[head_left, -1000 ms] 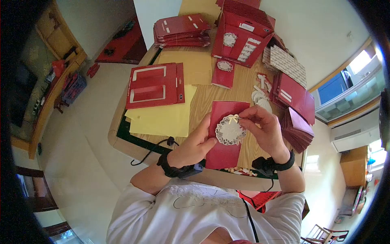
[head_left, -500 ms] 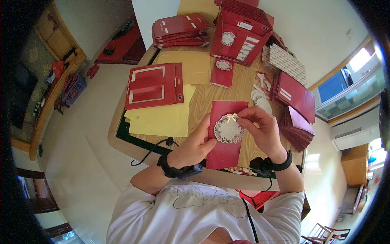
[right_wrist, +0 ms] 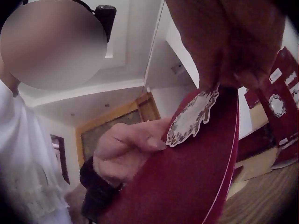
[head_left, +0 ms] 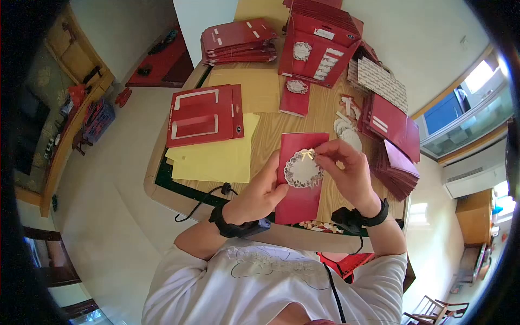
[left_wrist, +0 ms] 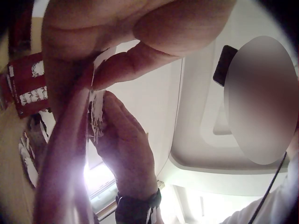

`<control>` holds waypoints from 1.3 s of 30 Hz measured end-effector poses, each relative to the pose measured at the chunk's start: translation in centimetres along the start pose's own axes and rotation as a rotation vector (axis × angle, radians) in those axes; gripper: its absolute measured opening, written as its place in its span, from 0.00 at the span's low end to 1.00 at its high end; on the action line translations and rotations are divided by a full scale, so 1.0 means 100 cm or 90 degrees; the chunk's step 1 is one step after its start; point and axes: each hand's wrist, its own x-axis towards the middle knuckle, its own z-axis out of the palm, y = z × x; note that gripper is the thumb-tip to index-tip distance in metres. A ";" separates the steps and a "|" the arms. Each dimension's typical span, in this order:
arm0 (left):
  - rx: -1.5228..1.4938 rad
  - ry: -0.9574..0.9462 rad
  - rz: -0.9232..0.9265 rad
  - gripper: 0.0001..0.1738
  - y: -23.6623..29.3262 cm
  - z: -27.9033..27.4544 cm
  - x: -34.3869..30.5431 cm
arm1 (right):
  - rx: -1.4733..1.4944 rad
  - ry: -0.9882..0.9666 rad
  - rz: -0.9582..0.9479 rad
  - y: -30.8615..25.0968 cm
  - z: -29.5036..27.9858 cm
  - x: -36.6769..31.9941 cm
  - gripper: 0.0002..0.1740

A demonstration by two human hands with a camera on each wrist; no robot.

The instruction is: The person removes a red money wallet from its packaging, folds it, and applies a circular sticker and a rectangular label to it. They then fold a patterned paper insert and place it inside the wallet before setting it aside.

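Observation:
In the head view my left hand [head_left: 259, 189] grips a red folded card [head_left: 298, 206] by its left edge. Its thumb lies over the front, right at the rim of a white wreath-shaped paper cut-out [head_left: 303, 170]. Grey leaf print rings the cut-out, and a small gold bow [head_left: 307, 154] sits at its top. My right hand [head_left: 349, 170] pinches the upper right rim beside the bow with thumb and forefinger. Seen from the right wrist, the cut-out [right_wrist: 194, 116] lies close along the card's face [right_wrist: 187, 177]. The left fingers behind the card are hidden in the head view.
Beyond the card stands a smaller finished-looking red card [head_left: 295, 100] before a large red box [head_left: 319, 49]. Yellow sheets [head_left: 216, 162] and flat red packs [head_left: 203, 116] lie left. On the right are white cut-outs [head_left: 346, 132] and red card stacks [head_left: 392, 130]. A black cable [head_left: 203, 200] crosses the front edge.
Both hands keep the same hold. The card, cut-out and hands have shifted very slightly left in the head view, along with the table's things.

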 end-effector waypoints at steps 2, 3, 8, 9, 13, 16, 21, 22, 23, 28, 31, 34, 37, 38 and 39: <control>0.010 0.009 -0.031 0.39 0.003 0.000 -0.001 | -0.036 0.020 -0.012 -0.003 0.003 -0.001 0.07; 0.014 0.013 -0.047 0.39 0.003 0.000 -0.002 | -0.051 0.029 -0.017 -0.006 0.005 -0.001 0.08; 0.062 0.036 0.041 0.38 -0.007 -0.001 -0.002 | -0.081 0.051 -0.032 -0.010 0.009 -0.001 0.09; 0.059 0.040 0.042 0.37 -0.006 0.000 -0.002 | -0.084 0.052 -0.035 -0.011 0.010 -0.001 0.09; 0.084 0.033 0.066 0.36 0.004 0.004 -0.002 | -0.097 0.047 -0.036 -0.012 0.010 0.000 0.10; 0.090 0.032 0.079 0.36 0.004 0.004 -0.002 | -0.138 0.065 -0.064 -0.008 0.009 0.001 0.15; 0.081 -0.007 0.010 0.39 0.025 0.001 0.001 | 0.066 0.104 0.069 -0.010 0.012 0.006 0.22; 0.058 -0.044 -0.004 0.37 0.028 -0.002 0.002 | 0.163 0.032 0.122 -0.004 0.004 0.007 0.23; 0.034 -0.081 -0.017 0.36 0.030 -0.007 0.004 | 0.260 -0.041 0.174 0.000 0.001 0.007 0.24; -0.089 -0.065 -0.076 0.19 0.034 -0.010 0.031 | 0.286 0.005 0.074 -0.009 0.005 0.002 0.19; -0.025 -0.028 -0.049 0.16 0.027 -0.007 0.033 | 0.299 0.041 0.082 -0.005 0.009 -0.003 0.16; 0.097 0.001 0.002 0.13 0.020 -0.011 0.034 | 0.194 -0.091 0.190 0.003 -0.001 -0.010 0.12; 0.107 0.002 -0.027 0.15 0.019 -0.004 0.029 | 0.282 -0.092 0.193 0.009 0.002 -0.019 0.11; 0.107 0.013 -0.018 0.13 0.019 -0.002 0.028 | 0.274 -0.090 0.202 0.009 0.002 -0.022 0.12; 0.108 0.024 -0.009 0.12 0.018 0.001 0.027 | 0.266 -0.088 0.211 0.009 0.003 -0.024 0.12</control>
